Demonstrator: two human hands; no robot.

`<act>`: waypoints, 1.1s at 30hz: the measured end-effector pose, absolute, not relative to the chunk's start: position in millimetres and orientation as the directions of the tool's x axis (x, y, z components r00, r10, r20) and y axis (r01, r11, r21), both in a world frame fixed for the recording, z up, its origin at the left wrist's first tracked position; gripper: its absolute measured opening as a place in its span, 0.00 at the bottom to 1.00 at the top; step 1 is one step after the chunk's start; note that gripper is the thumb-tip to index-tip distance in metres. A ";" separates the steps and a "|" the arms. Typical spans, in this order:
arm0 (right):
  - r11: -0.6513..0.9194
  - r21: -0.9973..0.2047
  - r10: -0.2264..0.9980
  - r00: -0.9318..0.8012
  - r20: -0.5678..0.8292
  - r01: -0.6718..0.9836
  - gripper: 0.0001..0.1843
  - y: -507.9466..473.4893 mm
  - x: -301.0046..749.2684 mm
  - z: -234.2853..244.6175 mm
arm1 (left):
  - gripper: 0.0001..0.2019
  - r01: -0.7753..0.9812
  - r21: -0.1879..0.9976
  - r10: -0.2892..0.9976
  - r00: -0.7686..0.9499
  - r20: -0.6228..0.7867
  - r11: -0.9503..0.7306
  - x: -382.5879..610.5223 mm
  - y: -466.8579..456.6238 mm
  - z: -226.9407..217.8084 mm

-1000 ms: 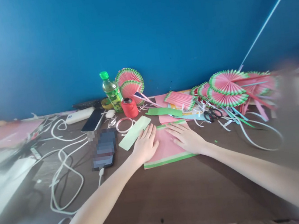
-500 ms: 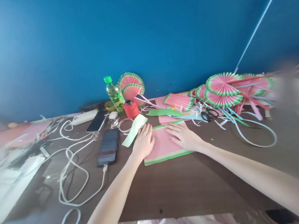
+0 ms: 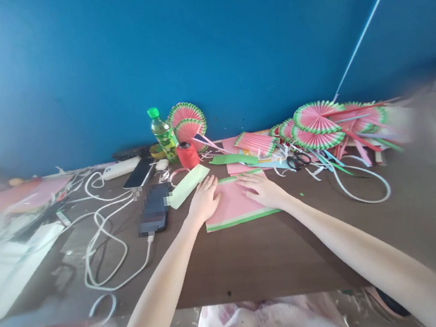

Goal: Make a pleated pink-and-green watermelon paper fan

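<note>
A pink paper sheet with green strips along its near and far edges (image 3: 237, 209) lies flat on the brown table (image 3: 255, 255). My left hand (image 3: 204, 202) rests palm down on the sheet's left side, fingers stretched out. My right hand (image 3: 261, 190) lies flat on the right side, fingers spread toward the far edge. Neither hand holds anything. A pale green paper strip (image 3: 187, 185) lies just left of my left hand.
A phone (image 3: 154, 209) on a white cable (image 3: 103, 244) lies to the left. Behind are a green-capped bottle (image 3: 162, 133), a red spool (image 3: 187, 155), black scissors (image 3: 297, 160), and several pink-and-green paper fans (image 3: 318, 125) with loose paper strips. A blue wall stands behind.
Both hands stay flat on the pink sheet. The camera has pulled back and tilted a little, so more of the table's near edge and my lap shows.
</note>
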State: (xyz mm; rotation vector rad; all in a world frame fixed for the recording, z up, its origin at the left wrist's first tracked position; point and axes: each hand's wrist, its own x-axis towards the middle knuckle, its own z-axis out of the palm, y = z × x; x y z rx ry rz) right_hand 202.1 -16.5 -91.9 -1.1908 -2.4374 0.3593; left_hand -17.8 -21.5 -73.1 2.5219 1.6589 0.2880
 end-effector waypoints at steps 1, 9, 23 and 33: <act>0.605 -0.398 0.794 -0.556 0.246 0.689 0.23 -16.0 202.3 -92.2 | 0.25 0.897 0.197 0.919 0.384 0.096 -0.395 -18.1 -21.1 -73.0; 0.599 -0.406 0.799 -0.546 0.252 0.690 0.24 -15.1 201.9 -91.7 | 0.26 0.907 0.154 0.919 0.384 0.083 -0.393 -17.5 -21.7 -74.1; 0.558 -0.500 0.828 -0.410 0.382 0.662 0.15 -20.1 206.2 -90.2 | 0.24 0.899 0.193 0.919 0.377 0.116 -0.393 -23.0 -20.7 -76.1; 0.235 -0.583 0.936 -0.018 0.353 0.777 0.11 -20.3 228.8 -81.0 | 0.24 0.939 0.145 0.935 0.277 0.220 -0.312 -22.7 -35.0 -67.0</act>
